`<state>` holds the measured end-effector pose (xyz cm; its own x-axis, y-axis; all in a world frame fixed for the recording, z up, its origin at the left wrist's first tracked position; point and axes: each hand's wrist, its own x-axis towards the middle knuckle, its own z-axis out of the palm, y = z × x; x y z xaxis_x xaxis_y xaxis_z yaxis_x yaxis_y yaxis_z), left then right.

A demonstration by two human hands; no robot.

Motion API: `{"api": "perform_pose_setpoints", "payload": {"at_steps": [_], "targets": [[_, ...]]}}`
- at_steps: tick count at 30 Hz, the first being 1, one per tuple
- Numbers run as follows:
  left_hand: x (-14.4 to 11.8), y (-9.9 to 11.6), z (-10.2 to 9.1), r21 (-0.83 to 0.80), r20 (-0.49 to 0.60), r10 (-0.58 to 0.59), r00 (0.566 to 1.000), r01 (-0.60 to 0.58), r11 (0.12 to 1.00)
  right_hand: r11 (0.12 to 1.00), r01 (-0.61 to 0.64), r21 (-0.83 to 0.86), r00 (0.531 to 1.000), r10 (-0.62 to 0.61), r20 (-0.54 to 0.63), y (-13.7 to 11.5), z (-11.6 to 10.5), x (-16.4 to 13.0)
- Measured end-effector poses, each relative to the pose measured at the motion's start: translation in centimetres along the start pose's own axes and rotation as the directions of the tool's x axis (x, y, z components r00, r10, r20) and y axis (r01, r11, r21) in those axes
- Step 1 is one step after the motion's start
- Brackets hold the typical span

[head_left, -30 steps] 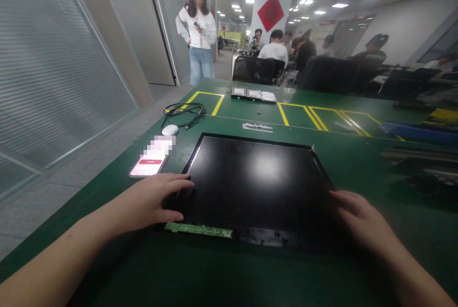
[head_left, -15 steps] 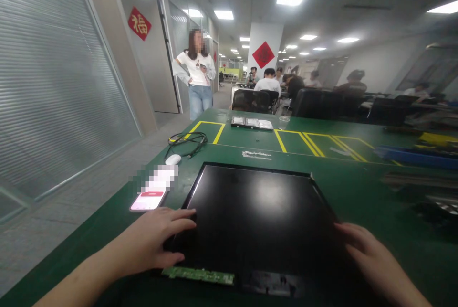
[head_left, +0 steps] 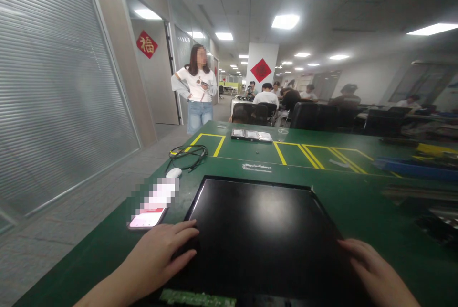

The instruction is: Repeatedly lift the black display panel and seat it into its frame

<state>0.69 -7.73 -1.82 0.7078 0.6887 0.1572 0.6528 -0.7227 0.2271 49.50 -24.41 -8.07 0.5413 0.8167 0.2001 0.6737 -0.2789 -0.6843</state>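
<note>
A black LCD panel lies face up on the green table, its glossy screen reflecting a light. My left hand rests at its left edge, fingers stretched and apart, the fingertips over the dark border. At the opposite edge is my right hand, its fingertips touching the side; its other fingers are partly hidden. Both hands look open rather than wrapped round the panel. Along the panel's near edge shows a green circuit board, cut off by the bottom of the view.
Left of the panel lie a lit phone, a white mouse and a coiled black cable. Farther back are hard drives and a clear cup. A blue tray is at right. One person stands beyond the table.
The view has tilted upward, so the panel and table sit lower in it. My left thumb has moved closer to its fingers. My right hand stays at the panel's right edge.
</note>
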Motion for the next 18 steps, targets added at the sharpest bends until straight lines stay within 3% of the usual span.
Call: {"api": "perform_pose_setpoints", "payload": {"at_steps": [4, 11, 18], "targets": [[0.3, -0.2, 1.1, -0.029, -0.11, -0.063, 0.992, 0.06, 0.998, 1.0, 0.009, 0.006, 1.0, -0.009, -0.017, 0.1, 0.2, -0.1], [0.5, -0.8, 1.7, -0.052, -0.119, -0.086, 0.989, 0.08, 0.995, 1.0, 0.016, 0.011, 1.0, -0.016, 0.011, 0.1, 0.1, -0.2], [0.6, -0.8, 2.3, -0.083, -0.135, -0.105, 0.985, 0.094, 0.992, 1.0, -0.006, -0.006, 0.999, 0.006, -0.042, -0.6, 0.5, -0.4]]}}
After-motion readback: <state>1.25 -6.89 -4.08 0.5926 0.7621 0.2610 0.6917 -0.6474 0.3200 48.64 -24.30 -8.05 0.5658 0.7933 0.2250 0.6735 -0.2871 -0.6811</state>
